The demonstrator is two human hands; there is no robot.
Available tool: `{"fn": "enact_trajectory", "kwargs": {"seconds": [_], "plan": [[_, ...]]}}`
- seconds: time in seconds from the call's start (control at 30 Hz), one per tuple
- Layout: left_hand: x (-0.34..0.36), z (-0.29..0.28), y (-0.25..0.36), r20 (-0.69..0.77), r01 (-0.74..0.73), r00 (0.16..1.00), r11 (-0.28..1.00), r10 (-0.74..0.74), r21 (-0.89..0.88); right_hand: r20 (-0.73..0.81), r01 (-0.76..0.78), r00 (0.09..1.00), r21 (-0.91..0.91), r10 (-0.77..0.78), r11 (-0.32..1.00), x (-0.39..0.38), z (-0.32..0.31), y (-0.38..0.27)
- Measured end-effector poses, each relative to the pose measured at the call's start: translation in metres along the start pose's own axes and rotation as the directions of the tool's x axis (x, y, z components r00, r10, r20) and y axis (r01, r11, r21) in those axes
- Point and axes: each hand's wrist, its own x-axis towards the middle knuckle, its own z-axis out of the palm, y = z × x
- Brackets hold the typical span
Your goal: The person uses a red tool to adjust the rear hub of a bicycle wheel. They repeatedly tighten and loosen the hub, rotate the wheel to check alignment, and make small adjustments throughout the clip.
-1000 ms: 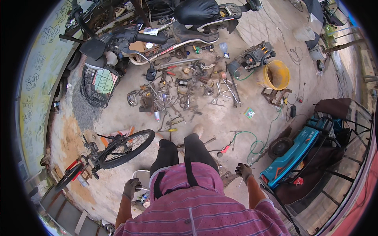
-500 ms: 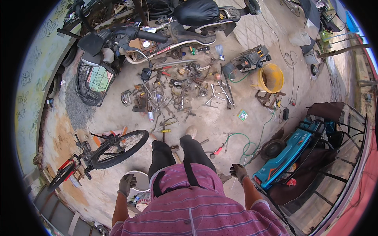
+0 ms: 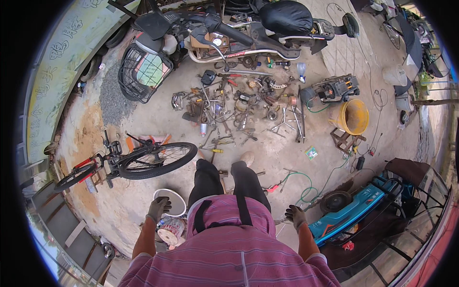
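I stand on a concrete yard in a striped pink shirt, both hands in grey work gloves hanging at my sides. My left hand (image 3: 158, 208) hangs with loosely curled fingers and holds nothing, just above a white round basin (image 3: 178, 204). At my other hip, my right hand (image 3: 296, 216) is loosely curled and empty, near a blue vehicle body (image 3: 353, 214). Ahead of my feet lies a scatter of wrenches and metal parts (image 3: 229, 107) on the ground.
A small bicycle (image 3: 134, 160) lies to my left. An electric scooter (image 3: 229, 28) with a front basket (image 3: 143, 71) stands at the far side. A yellow bucket (image 3: 354, 117), a black machine (image 3: 334, 88) and a green hose (image 3: 306, 189) are on the right.
I have stepped forward, so the tools and scooter sit closer. Both hands swung slightly at my sides and stayed empty.
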Motion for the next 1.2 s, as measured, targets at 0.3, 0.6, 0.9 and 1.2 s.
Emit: {"fn": "enact_trajectory", "kwargs": {"seconds": [0.3, 0.6, 0.9, 1.2], "plan": [[-0.006, 0.010, -0.022, -0.002, 0.078, 0.997, 0.995, -0.078, -0.058, 0.005, -0.020, 1.000, -0.056, 0.020, 0.998, -0.007, -0.010, -0.010], [-0.008, 0.015, -0.040, 0.007, 0.036, 0.999, 0.995, -0.035, -0.091, 0.003, -0.030, 1.000, -0.094, 0.031, 0.995, -0.002, -0.016, -0.011], [0.041, 0.042, -0.037, 0.079, -0.072, 0.994, 0.997, 0.075, -0.042, 0.025, -0.009, 1.000, -0.120, 0.012, 0.993, -0.006, 0.000, -0.029], [0.169, 0.123, 0.004, 0.326, -0.370, 0.906, 0.879, 0.270, 0.301, 0.186, -0.271, 0.952, 0.131, 0.245, 0.954, -0.069, -0.059, 0.042]]}}
